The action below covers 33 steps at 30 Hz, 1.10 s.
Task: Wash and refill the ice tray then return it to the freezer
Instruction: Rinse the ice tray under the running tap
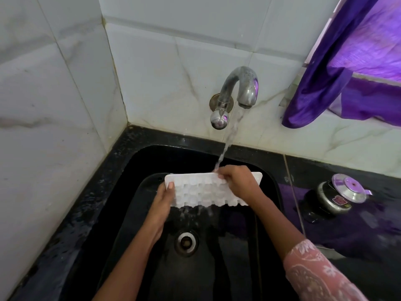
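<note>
A white plastic ice tray (201, 191) with several small cells is held over the black sink (134, 213), tilted with its cell bottoms facing me. My left hand (162, 203) grips its left end, thumb on the top face. My right hand (236, 181) lies over the right part, fingers curled onto the cells near the far rim. Water runs from the chrome tap (240, 88) onto the tray's far edge and spills off the near edge toward the drain (186, 242).
White marbled tiles form the corner wall behind the sink. A wet black counter (71, 224) rims the sink. A small steel pressure cooker (338, 194) stands on the counter at right. A purple curtain (351, 68) hangs at the upper right.
</note>
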Motion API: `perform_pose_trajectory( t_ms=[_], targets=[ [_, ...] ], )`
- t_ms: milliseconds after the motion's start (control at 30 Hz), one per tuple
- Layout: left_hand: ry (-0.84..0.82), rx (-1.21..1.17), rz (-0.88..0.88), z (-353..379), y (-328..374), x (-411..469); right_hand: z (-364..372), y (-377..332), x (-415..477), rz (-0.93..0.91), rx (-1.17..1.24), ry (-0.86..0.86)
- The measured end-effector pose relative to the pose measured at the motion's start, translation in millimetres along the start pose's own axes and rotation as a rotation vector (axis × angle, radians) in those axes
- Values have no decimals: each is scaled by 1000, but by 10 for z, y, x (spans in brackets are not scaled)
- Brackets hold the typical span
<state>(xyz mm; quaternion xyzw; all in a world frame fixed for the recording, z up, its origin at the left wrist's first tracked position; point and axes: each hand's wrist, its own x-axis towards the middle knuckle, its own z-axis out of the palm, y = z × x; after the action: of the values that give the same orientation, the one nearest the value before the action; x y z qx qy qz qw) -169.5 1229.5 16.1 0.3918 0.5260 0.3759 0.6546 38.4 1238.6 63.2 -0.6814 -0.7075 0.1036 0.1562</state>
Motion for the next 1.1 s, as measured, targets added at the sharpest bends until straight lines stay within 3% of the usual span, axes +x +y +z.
perform_pose_trajectory(
  t_ms=[67,233,367,433,567,800,867,967,1100],
  targets=[
    [43,21,75,1,44,-15,-29,31,99,95,97,-32],
    [110,131,36,16,106,80,84,-225,88,44,179,279],
    [62,99,-22,177,116,106,432,-655,-73,-137,-62,-18],
    [64,85,-45,206,121,112,594,-700,-119,-195,-222,-25],
    [60,3,-100,128,101,143,607,-492,-93,-223,-314,-28],
    [126,-52,-150,-136,82,113,316,147,-56,113,-246,15],
    [139,-60,-147,-186,56,99,261,203,-56,221,-80,29],
    [163,-89,-121,-236,12,80,128,141,-37,370,382,0],
    [161,-166,-113,-309,-10,86,134,121,-98,443,441,39]
  ],
)
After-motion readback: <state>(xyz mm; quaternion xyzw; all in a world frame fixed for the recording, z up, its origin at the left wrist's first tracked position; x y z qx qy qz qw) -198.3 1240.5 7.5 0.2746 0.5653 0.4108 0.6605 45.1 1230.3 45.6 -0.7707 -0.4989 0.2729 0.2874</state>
